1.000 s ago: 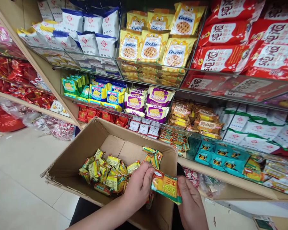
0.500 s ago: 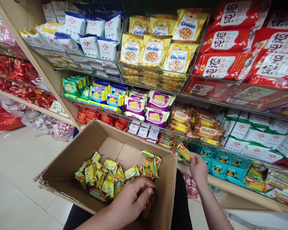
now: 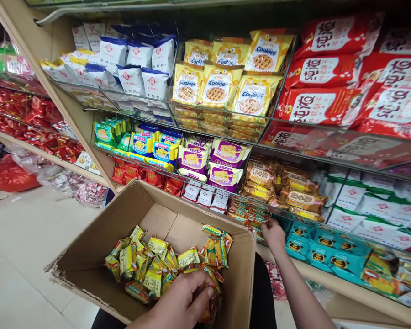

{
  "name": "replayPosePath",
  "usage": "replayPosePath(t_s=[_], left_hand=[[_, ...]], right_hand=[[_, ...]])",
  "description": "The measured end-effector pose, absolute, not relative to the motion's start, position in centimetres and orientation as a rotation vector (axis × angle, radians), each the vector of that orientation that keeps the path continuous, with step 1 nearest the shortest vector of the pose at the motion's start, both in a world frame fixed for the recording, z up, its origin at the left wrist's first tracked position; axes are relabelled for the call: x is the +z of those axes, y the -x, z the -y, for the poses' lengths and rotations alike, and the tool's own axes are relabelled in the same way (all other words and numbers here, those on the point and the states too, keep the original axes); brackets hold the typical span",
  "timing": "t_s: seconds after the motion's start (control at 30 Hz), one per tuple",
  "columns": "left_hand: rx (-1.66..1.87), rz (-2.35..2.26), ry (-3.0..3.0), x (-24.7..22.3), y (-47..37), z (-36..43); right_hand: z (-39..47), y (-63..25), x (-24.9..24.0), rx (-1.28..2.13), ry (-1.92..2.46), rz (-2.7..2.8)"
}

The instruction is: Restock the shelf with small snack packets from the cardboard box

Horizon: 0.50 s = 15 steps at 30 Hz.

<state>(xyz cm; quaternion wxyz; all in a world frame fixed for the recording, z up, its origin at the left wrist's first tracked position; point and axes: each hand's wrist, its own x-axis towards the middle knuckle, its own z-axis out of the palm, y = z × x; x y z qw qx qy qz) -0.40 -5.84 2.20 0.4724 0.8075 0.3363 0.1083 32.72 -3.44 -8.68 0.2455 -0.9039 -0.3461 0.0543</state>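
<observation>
Occupying the near right part of the cardboard carton (image 3: 92, 249), the left hand (image 3: 187, 294) sits with its fingers curled over the small wrapped packets (image 3: 154, 262); whether it grips one cannot be told. The packets lie loose on the carton floor, in a heap left of centre and a smaller group near the right wall. Bare cardboard is exposed between the heap and the far wall, giving clearance there, and also along the left wall. The carton top is uncovered; its left rim is frayed at the near corner.

The right hand (image 3: 273, 233) is outside the carton, just beyond its far right corner, with the fingertips at the end of the stacked orange-and-green packets (image 3: 245, 212) on the lowest shelf. The fingers are bent; whether they hold a packet cannot be told. Clearance between hand and carton corner is narrow. Above the hand, the glass edge under the brown packets (image 3: 260, 178) limits upward room. To the right, the turquoise packets (image 3: 296, 246) lie near the wrist. Left of the carton, the tiled floor (image 3: 20, 265) offers wide free space.
</observation>
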Motion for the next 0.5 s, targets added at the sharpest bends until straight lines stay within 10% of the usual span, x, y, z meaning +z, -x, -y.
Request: replayPosePath(t_s=[0.5], left_hand=[[-0.038,-0.671,-2.186,3.1,0.7,5.6]], right_hand=[[3.3,-33.6,-8.8,0.210,2.387,1.015]])
